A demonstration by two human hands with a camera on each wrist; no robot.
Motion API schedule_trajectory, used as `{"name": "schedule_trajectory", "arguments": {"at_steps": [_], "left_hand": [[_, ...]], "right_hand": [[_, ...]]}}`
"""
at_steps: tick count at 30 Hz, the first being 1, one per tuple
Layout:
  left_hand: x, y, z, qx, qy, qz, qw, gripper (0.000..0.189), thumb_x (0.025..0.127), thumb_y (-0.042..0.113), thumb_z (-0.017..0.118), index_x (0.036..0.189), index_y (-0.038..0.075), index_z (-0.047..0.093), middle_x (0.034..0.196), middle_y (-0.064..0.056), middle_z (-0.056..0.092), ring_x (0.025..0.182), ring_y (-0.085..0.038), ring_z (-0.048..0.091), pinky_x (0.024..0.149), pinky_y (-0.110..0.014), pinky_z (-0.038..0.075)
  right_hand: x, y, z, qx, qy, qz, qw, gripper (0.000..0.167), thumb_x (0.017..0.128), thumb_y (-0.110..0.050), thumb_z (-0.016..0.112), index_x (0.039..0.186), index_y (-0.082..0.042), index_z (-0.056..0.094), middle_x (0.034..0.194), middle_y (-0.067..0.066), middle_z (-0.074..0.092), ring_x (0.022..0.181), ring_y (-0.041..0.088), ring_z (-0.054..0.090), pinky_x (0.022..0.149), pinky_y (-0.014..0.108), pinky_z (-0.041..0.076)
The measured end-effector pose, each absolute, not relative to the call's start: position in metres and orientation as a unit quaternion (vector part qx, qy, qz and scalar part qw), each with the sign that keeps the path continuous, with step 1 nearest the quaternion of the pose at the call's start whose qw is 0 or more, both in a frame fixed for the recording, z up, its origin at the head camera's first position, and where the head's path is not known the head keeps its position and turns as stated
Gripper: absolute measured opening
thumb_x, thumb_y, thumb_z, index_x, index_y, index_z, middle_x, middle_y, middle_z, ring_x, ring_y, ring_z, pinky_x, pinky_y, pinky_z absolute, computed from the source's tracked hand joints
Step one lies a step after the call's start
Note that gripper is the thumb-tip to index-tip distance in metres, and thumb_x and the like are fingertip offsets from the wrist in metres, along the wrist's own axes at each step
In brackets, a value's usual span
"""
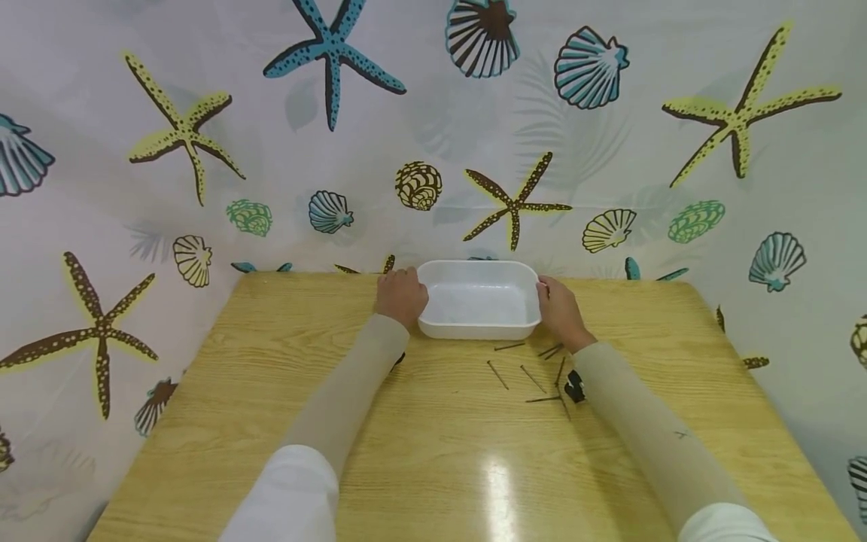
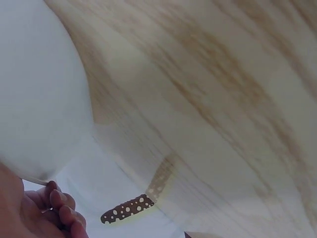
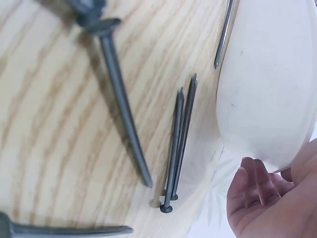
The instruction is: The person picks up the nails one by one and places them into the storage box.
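A white rectangular dish with rounded corners is at the table's back edge, nothing visible inside it. My left hand grips its left end by the rim; in the left wrist view the fingers curl under that rim. At the other end my right hand holds the rim, and the right wrist view has its fingers bent beneath the edge. Several dark nails lie scattered in front of the dish, toward the right forearm. Two of them lie side by side close to the dish.
The wooden table runs back to a hanging cloth printed with starfish and shells, which also rises along both sides. A black strap piece shows at the right wrist, beside the nails.
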State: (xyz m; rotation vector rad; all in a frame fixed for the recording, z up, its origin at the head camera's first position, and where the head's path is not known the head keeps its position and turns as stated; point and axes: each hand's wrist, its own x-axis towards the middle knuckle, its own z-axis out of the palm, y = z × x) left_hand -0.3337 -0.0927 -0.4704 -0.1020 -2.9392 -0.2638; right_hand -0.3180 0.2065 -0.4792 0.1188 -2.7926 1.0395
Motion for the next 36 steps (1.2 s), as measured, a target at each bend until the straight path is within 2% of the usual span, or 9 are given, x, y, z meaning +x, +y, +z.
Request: {"name": "schedule_trajectory", "arguments": {"at_steps": [7,13,24,31,36], "left_hand": [[-0.336,-0.089,-0.472,-0.016,-0.992,-0.073,0.097,0.026,0.091,0.023,0.043,0.096,0.005,0.061,0.087,-0.010,0.062,0.085,-0.028,0.055,0.078,-0.042,0.041],[-0.338,-0.090,-0.472,-0.016,-0.992,-0.074,0.104,0.026,0.091,0.023,0.044,0.094,0.004,0.062,0.087,-0.012,0.062,0.086,-0.029,0.056,0.079,-0.044,0.041],[-0.334,-0.087,-0.469,-0.007,-0.992,-0.081,0.095,0.025,0.091,0.022,0.044,0.095,0.004,0.061,0.088,-0.012,0.062,0.087,-0.030,0.056,0.081,-0.044,0.040],[-0.333,-0.085,-0.467,-0.010,-0.993,-0.071,0.098,0.025,0.091,0.022,0.044,0.093,0.004,0.061,0.088,-0.012,0.062,0.087,-0.030,0.056,0.080,-0.044,0.041],[-0.334,-0.087,-0.467,-0.011,-0.993,-0.077,0.084,0.027,0.091,0.023,0.043,0.098,0.003,0.061,0.091,-0.013,0.062,0.089,-0.031,0.056,0.083,-0.045,0.040]], "right_hand": [[-0.303,0.219,-0.477,0.062,-0.920,0.382,0.064,0.045,0.102,-0.028,0.031,0.126,0.005,0.051,0.119,0.023,0.056,0.111,0.037,0.051,0.092,0.050,0.040],[-0.292,0.242,-0.478,0.113,-0.939,0.324,0.027,0.038,0.101,-0.024,0.038,0.118,0.003,0.058,0.112,0.019,0.057,0.100,0.032,0.053,0.083,0.049,0.043],[-0.271,0.274,-0.480,0.174,-0.948,0.268,-0.008,0.031,0.098,-0.020,0.048,0.115,0.002,0.060,0.107,0.016,0.057,0.098,0.030,0.054,0.082,0.047,0.044],[-0.253,0.281,-0.480,0.189,-0.955,0.226,-0.022,0.032,0.096,-0.022,0.051,0.118,0.000,0.060,0.107,0.013,0.059,0.099,0.029,0.056,0.084,0.047,0.045],[-0.235,0.287,-0.478,0.146,-0.959,0.240,-0.031,0.042,0.096,-0.026,0.051,0.127,0.003,0.050,0.114,0.020,0.055,0.100,0.034,0.055,0.084,0.050,0.043]]}}
